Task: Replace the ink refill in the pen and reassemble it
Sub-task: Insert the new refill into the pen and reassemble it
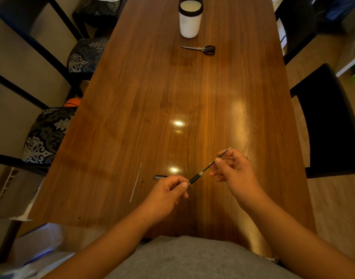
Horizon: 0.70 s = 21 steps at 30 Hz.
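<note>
Head view: left hand (168, 191) pinches the pen barrel (195, 179), right hand (234, 171) the refill (217, 160); forcing it askew could bend it.

I find no legible text, label, brand or number on anything in front of me.

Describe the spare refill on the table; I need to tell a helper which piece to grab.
On the table, look just left of the left hand. The refill is the long, thin pale rod lying there, far longer than the tiny spring and short dark cap beside it.
</note>
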Tool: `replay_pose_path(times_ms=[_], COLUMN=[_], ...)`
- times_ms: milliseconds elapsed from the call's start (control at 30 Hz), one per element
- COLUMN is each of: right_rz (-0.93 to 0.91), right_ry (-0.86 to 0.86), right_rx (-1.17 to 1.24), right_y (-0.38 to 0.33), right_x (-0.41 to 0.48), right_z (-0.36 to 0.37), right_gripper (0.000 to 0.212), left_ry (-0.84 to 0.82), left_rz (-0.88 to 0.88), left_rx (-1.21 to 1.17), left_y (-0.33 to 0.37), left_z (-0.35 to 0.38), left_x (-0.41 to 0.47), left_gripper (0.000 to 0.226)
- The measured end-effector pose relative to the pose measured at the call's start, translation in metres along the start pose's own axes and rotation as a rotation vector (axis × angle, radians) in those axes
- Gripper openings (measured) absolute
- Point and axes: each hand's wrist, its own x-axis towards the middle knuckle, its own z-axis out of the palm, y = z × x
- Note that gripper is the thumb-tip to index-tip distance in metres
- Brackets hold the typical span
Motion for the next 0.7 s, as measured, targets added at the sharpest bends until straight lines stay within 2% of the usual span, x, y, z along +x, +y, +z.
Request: replay_pose_path(times_ms=[200, 700], right_rz=[0.029, 0.091], right_ry=[-0.102, -0.313], right_rx=[-0.094, -0.289], right_y=[0.000, 0.020], right_x=[-0.007, -0.013], right_z=[0.018, 0.072], right_gripper=[0.020, 0.016], left_ry=[0.016, 0.052], left_rz=[-0.012, -0.066], left_rx=[-0.015, -0.047], left_y=[-0.009, -0.027], left_z=[-0.009, -0.037], left_x=[-0.002, -0.008], left_gripper=[0.019, 0.017])
